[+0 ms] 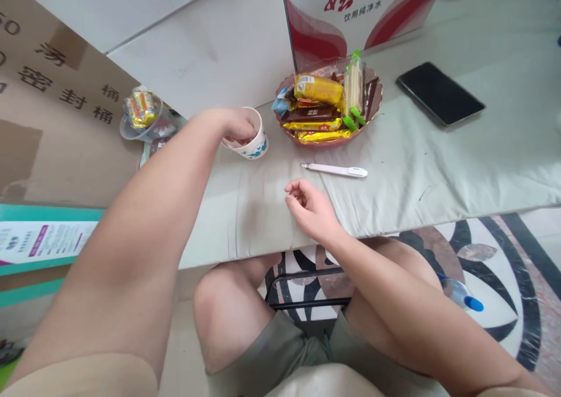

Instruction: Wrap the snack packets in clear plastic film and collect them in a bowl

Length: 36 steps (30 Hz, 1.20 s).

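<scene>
Left hand (236, 127) grips paper cup (254, 145), mouth tilted toward it

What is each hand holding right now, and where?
Left hand grips the paper cup at its rim, fingers inside. Right hand holds nothing.

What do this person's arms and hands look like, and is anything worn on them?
Both arms are bare down their whole visible length, with no sleeves reaching the forearms. The left hand and the right hand wear no gloves, and no rings, watch or bracelet show. The fingers are uncovered.
</scene>
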Motion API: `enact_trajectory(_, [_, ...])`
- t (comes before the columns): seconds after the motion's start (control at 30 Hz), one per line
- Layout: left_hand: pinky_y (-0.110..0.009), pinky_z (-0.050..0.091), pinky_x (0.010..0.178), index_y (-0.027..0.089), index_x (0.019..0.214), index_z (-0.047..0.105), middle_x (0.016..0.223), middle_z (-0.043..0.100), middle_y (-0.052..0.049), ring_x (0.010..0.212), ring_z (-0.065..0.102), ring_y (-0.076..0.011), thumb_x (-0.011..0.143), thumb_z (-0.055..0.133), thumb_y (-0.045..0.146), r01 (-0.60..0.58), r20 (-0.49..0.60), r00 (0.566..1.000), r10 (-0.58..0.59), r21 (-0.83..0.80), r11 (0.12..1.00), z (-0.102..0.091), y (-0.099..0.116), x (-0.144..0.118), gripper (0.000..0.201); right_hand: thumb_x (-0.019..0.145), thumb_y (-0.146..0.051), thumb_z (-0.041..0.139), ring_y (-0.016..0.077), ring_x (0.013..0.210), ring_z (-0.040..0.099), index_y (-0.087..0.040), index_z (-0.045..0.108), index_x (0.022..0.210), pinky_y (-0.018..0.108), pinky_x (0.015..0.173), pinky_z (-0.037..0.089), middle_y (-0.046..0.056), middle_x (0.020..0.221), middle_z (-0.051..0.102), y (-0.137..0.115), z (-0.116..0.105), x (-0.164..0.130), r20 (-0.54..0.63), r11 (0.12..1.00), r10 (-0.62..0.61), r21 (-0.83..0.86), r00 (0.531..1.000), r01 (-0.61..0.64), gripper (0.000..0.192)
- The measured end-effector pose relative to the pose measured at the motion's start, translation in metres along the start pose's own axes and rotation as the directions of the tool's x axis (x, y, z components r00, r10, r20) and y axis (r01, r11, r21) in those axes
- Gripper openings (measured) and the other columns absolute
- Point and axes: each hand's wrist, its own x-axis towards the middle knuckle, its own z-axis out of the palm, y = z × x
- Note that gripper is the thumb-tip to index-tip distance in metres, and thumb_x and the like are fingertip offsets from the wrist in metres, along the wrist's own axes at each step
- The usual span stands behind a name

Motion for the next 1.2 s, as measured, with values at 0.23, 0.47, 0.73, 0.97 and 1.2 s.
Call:
enact_trajectory(0.23, [-0.043, 0.042, 0.117, 0.024, 0.106, 0.066, 0.113, 0.068, -0.002, 0.117, 0.059, -0.0220, 0.084, 0.074, 0.027, -0.490, -0.624, 0.716, 0.312, -0.131, 0.862, 0.004, 0.051, -0.028, 0.023, 0.083, -0.035, 0.057, 0.0135, 0.067, 0.056, -0.024, 0.055, 0.096, 0.030, 0.065, 0.044, -0.002, 0.079, 0.060, -0.005, -0.010, 0.002, -0.130, 0.994, -0.073, 0.074, 0.989, 0.083, 0.017])
enact_trajectory(0.47, [-0.043, 0.046, 0.118, 0.030, 0.129, 0.067, 0.137, 0.062, -0.006, 0.132, 0.060, -0.0271, 0.083, 0.068, 0.021, -0.691, -0.554, 0.652, 0.517, -0.154, 0.706, 0.024, 0.084, -0.031, 0.047, 0.080, -0.032, 0.059, 0.0141, 0.071, 0.058, -0.026, 0.050, 0.102, 0.030, 0.068, 0.051, -0.004, 0.078, 0.053, -0.013, -0.073, 0.004, -0.546, 0.974, -0.064, 0.149, 0.835, 0.172, 0.025])
enact_trajectory(0.73, [-0.053, 0.042, 0.122, 0.038, 0.144, 0.060, 0.150, 0.056, -0.008, 0.143, 0.052, -0.0331, 0.079, 0.074, 0.033, -0.683, -0.452, 0.692, 0.564, -0.155, 0.714, 0.036, 0.080, -0.038, 0.067, 0.084, -0.044, 0.067, 0.0169, 0.056, 0.060, -0.025, 0.053, 0.103, 0.030, 0.051, 0.049, 0.000, 0.073, 0.063, -0.052, -0.138, 0.069, -0.482, 0.977, 0.215, 0.109, 0.849, -0.185, 0.030])
enact_trajectory(0.97, [-0.057, 0.034, 0.127, 0.036, 0.155, 0.049, 0.157, 0.051, -0.011, 0.149, 0.046, -0.0371, 0.069, 0.085, 0.038, -0.695, -0.413, 0.668, 0.619, -0.048, 0.717, 0.040, 0.074, -0.034, 0.093, 0.085, -0.036, 0.067, 0.0188, 0.045, 0.060, -0.021, 0.064, 0.088, 0.028, 0.044, 0.045, 0.006, 0.059, 0.067, -0.063, -0.142, 0.101, -0.265, 0.915, 0.372, -0.058, 0.890, -0.400, 0.015])
enact_trajectory(1.2, [-0.059, 0.027, 0.129, 0.033, 0.158, 0.045, 0.161, 0.048, -0.012, 0.153, 0.039, -0.0398, 0.067, 0.086, 0.039, -0.705, -0.397, 0.646, 0.652, 0.016, 0.709, 0.041, 0.070, -0.035, 0.099, 0.081, -0.023, 0.060, 0.0169, 0.050, 0.063, -0.018, 0.064, 0.070, 0.026, 0.046, 0.053, 0.010, 0.058, 0.067, -0.056, -0.138, 0.095, -0.248, 0.939, 0.345, 0.083, 0.905, -0.335, 0.013])
